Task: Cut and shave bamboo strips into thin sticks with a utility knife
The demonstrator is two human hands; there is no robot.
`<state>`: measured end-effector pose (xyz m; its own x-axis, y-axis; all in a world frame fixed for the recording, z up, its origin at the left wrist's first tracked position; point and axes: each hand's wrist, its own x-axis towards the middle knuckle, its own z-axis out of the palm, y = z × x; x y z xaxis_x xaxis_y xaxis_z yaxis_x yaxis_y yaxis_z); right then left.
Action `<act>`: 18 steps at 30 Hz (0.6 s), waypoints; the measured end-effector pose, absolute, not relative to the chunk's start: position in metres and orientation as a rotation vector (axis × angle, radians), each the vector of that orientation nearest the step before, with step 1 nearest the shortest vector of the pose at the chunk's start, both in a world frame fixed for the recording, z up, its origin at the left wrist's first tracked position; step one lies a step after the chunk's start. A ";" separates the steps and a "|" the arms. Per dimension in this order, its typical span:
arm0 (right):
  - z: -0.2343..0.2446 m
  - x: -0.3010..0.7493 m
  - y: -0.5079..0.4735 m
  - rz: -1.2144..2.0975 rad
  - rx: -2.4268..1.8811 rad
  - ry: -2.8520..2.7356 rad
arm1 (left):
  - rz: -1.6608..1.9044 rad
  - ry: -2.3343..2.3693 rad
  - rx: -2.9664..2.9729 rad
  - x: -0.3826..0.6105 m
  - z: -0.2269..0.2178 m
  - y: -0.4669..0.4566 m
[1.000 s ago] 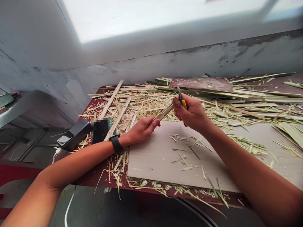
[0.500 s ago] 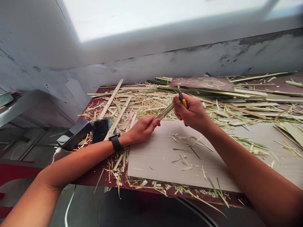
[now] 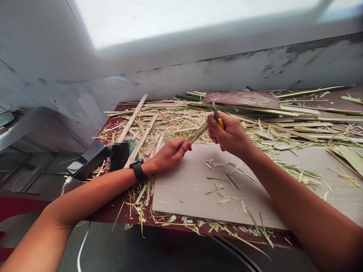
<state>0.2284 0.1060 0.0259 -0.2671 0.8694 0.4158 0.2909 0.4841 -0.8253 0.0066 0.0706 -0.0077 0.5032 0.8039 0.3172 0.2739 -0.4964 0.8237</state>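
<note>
My left hand [image 3: 172, 154], with a black watch on the wrist, is closed around the near end of a pale bamboo strip [image 3: 198, 133]. The strip slants up to the right, its far end at the fingertips of my right hand [image 3: 228, 130]. That hand is closed on a yellow and black utility knife [image 3: 219, 119], whose blade points up and away. Whether the right fingers also pinch the strip is hard to make out. Both hands are above a pale board [image 3: 193, 192] with thin shavings [image 3: 224, 190] scattered on it.
Heaped shavings and bamboo strips [image 3: 136, 117] cover the back of the dark red table [image 3: 113, 211]. A dark box-shaped device [image 3: 87, 160] with a white cable stands at the left edge, beside a blurred black item [image 3: 119, 155]. A wall [image 3: 170, 81] rises behind.
Almost nothing differs. Both hands keep the same hold on the strip and the knife, and the whole view has shifted very slightly.
</note>
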 end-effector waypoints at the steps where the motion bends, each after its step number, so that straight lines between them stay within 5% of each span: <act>1: 0.026 0.229 0.106 0.785 -0.975 -1.800 | 0.931 0.881 2.020 0.007 -0.008 0.071; 18: 0.026 0.229 0.106 0.809 -0.979 -1.789 | 0.920 0.896 2.032 0.006 -0.008 0.071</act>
<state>0.2286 0.1061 0.0259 -0.2682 0.8757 0.4016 0.2768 0.4694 -0.8385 0.0063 0.0707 -0.0076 0.5033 0.8058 0.3122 0.2911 -0.4982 0.8168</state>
